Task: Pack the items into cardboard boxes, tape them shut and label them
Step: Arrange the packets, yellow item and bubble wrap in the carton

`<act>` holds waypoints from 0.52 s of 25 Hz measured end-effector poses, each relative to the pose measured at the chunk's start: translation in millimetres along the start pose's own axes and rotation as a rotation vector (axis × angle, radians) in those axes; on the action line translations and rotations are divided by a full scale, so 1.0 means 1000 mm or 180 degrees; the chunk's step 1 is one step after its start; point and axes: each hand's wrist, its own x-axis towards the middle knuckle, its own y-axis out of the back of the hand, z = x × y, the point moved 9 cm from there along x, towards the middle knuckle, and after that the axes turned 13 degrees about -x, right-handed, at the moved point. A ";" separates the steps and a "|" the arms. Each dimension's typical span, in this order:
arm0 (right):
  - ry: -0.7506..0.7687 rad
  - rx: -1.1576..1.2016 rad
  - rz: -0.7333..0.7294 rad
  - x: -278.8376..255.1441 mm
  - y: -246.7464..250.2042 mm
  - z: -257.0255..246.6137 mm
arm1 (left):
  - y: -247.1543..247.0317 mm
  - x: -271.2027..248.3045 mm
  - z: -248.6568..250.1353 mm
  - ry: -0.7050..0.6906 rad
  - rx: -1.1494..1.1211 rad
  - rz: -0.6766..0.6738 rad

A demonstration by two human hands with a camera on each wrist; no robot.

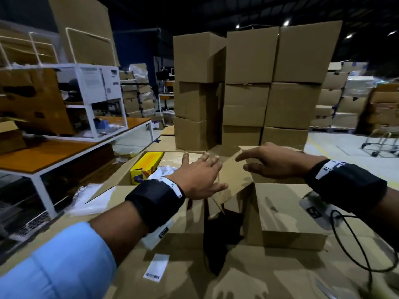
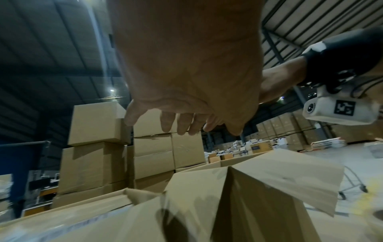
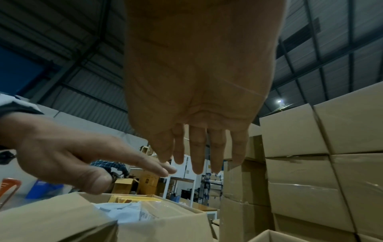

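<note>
Two open cardboard boxes stand side by side on flattened cardboard. The left box (image 1: 190,221) holds a yellow carton (image 1: 146,167) and a white plastic bag (image 1: 160,172); both also show in the right wrist view, the bag (image 3: 124,211) beside the carton (image 3: 132,199). My left hand (image 1: 198,175) hovers over that box's right side, fingers spread and holding nothing. A raised flap (image 1: 232,178) slopes between the boxes. My right hand (image 1: 265,162) reaches left over the right box (image 1: 287,210) with straight fingers at the flap's top edge. Whether it touches the flap is unclear.
A tall stack of closed cardboard boxes (image 1: 248,83) stands right behind the two boxes. A wooden table with a white rack (image 1: 64,147) is on the left, with bubble wrap (image 1: 86,197) below it. A barcode label (image 1: 155,267) lies on the cardboard in front. A wheeled cart (image 1: 382,139) stands far right.
</note>
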 end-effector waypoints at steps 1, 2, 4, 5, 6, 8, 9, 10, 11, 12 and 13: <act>-0.0069 -0.0047 0.0024 -0.004 0.001 0.007 | 0.001 0.009 0.011 -0.0112 -0.0035 0.0036; -0.0146 -0.0093 0.0054 -0.008 0.003 0.017 | 0.002 0.019 0.024 -0.0219 -0.0068 0.0065; -0.0277 -0.0167 0.0101 -0.016 0.008 0.041 | 0.002 0.039 0.051 -0.0388 -0.0188 0.0093; -0.0329 -0.0217 0.0119 -0.018 0.011 0.054 | 0.001 0.048 0.065 -0.0448 -0.0259 0.0099; -0.0372 -0.0286 0.0141 -0.020 0.013 0.068 | -0.002 0.058 0.079 -0.0489 -0.0305 0.0092; -0.0448 -0.0342 0.0174 -0.021 0.016 0.093 | -0.015 0.078 0.103 -0.0495 -0.0389 0.0017; -0.0467 -0.0301 0.0185 -0.020 0.015 0.106 | -0.026 0.088 0.114 -0.0454 -0.0421 -0.0063; -0.0452 -0.0266 0.0196 -0.019 0.013 0.116 | -0.040 0.098 0.122 -0.0369 -0.0421 -0.0163; -0.0415 -0.0269 0.0195 -0.017 0.008 0.124 | -0.053 0.107 0.126 -0.0249 -0.0407 -0.0223; -0.0347 -0.0292 0.0179 -0.016 0.000 0.131 | -0.064 0.113 0.128 -0.0116 -0.0419 -0.0222; -0.0286 -0.0295 0.0135 -0.014 -0.009 0.138 | -0.073 0.117 0.129 0.0009 -0.0466 -0.0156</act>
